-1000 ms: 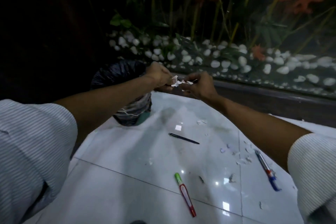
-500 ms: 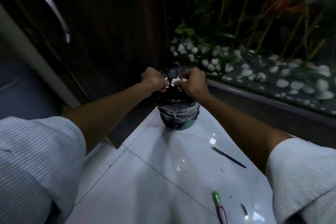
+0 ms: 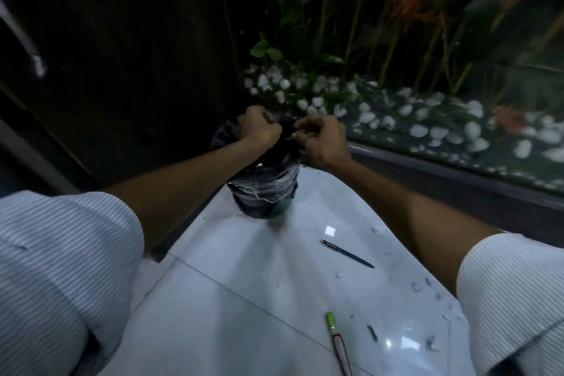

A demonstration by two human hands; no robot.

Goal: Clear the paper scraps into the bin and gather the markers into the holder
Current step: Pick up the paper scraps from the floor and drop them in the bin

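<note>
A small bin (image 3: 263, 194) lined with a black bag stands on the white tile floor by the wall. Both my hands hover over its mouth, close together. My left hand (image 3: 259, 130) is curled into a fist. My right hand (image 3: 320, 140) has its fingers curled with the tips pinched together. No white paper shows between them. A black pen (image 3: 347, 253) lies on the floor to the right of the bin. A red marker with a green cap (image 3: 337, 342) lies nearer to me. Several small paper scraps (image 3: 427, 291) are scattered at the right.
A dark wooden door (image 3: 122, 55) with a metal handle (image 3: 29, 46) stands left of the bin. Behind it runs a planter ledge (image 3: 457, 175) with white pebbles (image 3: 427, 130) and plants. My striped sleeves fill the lower corners.
The white scraps held between my hands earlier are no longer visible. Both hands stay over the bin mouth, and the view has swung slightly right.
</note>
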